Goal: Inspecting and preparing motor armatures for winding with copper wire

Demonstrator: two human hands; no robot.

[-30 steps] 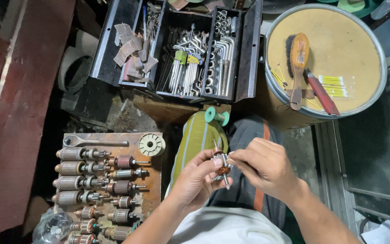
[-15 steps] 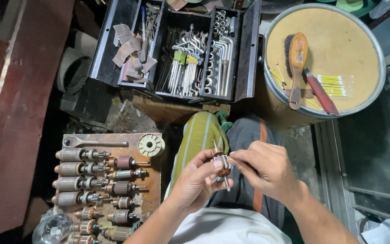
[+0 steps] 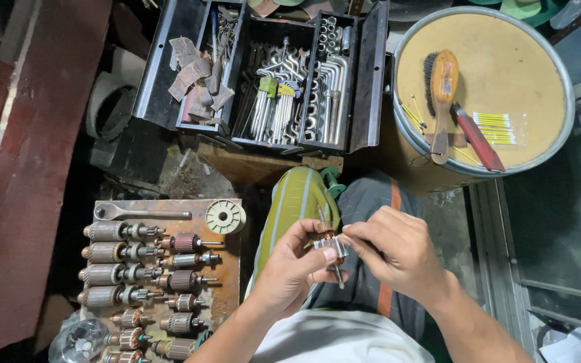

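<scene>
A small motor armature [image 3: 329, 243] with a copper commutator and a thin steel shaft is held upright over my lap. My left hand [image 3: 294, 269] grips its body from below, thumb across the front. My right hand [image 3: 398, 250] pinches its right side with the fingertips. Both hands touch the same part. Under them lie my striped green and dark trousers.
A wooden board [image 3: 223, 269] at the left carries several armatures in rows, a spanner [image 3: 139, 213] and a cream plastic wheel [image 3: 225, 216]. An open black toolbox [image 3: 270, 74] with hex keys and sockets stands ahead. A round drum lid [image 3: 506, 60] holds a brush [image 3: 442, 101] and a red-handled tool.
My hands and the armature have barely shifted. The green foot piece beyond my knee has slipped mostly out of sight behind the trousers.
</scene>
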